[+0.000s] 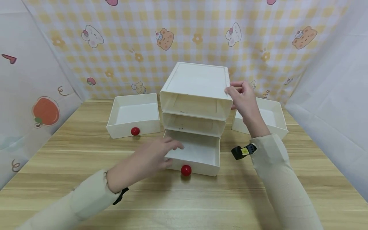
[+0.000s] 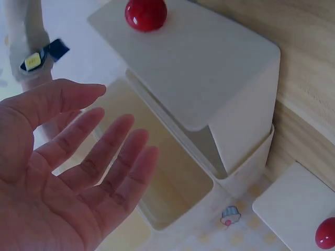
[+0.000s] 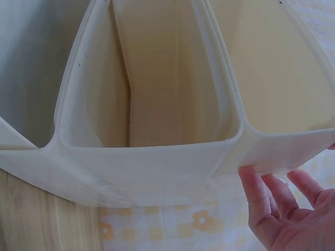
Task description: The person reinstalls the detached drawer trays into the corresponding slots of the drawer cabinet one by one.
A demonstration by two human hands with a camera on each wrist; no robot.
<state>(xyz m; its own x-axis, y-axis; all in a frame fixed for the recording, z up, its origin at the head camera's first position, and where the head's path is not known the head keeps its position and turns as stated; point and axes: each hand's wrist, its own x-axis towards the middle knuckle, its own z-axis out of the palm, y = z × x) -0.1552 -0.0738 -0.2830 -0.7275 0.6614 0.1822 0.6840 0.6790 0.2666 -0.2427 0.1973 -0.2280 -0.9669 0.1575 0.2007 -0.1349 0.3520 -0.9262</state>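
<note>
Plastic, I'd guess from where I stand: the cream-white cabinet (image 1: 201, 80) and its bottom drawer (image 1: 198, 167) look light and stiff, smooth enough to slip under dry fingertips, with thin rims a hard knock might crack. The drawer sits partly out of the cabinet's lowest bay, and its red knob (image 1: 186, 170) looks the surest hold; for the cabinet, the upper side walls. The person's right hand (image 1: 242, 97) grips the cabinet's top right front corner, fingers against the outer side. The left hand (image 1: 152, 153) holds nothing, fingers spread and loosely bent, by the drawer's left side in front of the cabinet. The knob points out toward the person; the drawer's long axis seems to run front to back, though the cabinet hides its rear. The cabinet stands upright, bays facing the person, a left loose drawer (image 1: 123, 131) and a right loose drawer (image 1: 270, 116) beside it.
</note>
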